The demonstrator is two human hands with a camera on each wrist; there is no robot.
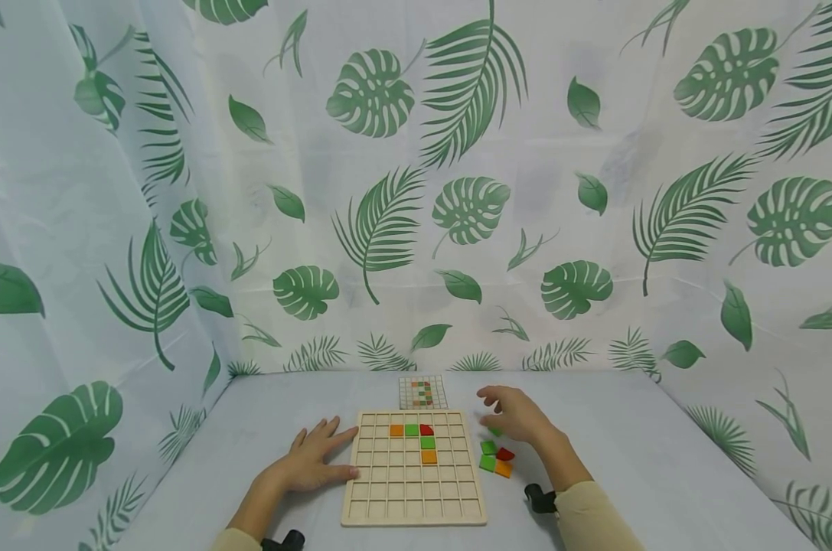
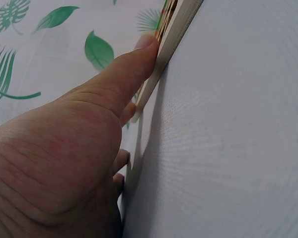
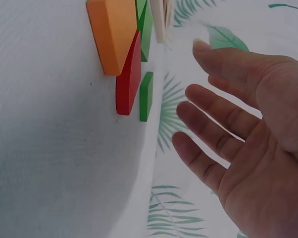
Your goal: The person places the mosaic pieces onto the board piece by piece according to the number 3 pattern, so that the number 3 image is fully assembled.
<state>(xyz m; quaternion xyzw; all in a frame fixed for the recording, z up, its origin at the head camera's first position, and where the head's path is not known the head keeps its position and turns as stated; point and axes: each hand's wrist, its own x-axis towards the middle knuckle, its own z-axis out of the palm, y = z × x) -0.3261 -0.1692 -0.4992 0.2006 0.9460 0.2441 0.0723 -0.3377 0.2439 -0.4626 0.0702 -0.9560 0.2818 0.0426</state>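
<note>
From the head view, your left hand (image 1: pixel 312 463) lies flat and relaxed against the wooden grid board (image 1: pixel 416 501), likely steadying it. Your right hand (image 1: pixel 519 417), fingers loose and holding nothing, hovers over the loose tiles (image 1: pixel 496 457) just right of the board.

The left wrist view alone shows your thumb (image 2: pixel 124 74) pressing the board's edge (image 2: pixel 176 29).

The right wrist view reveals the empty palm (image 3: pixel 258 163) beside the orange tile (image 3: pixel 111 32).

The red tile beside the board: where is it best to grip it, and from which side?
Probably from above: the red tile lies flat among the loose tiles. Pinch its free right-hand edges with the right hand's fingers; other tiles touch its left.
</note>
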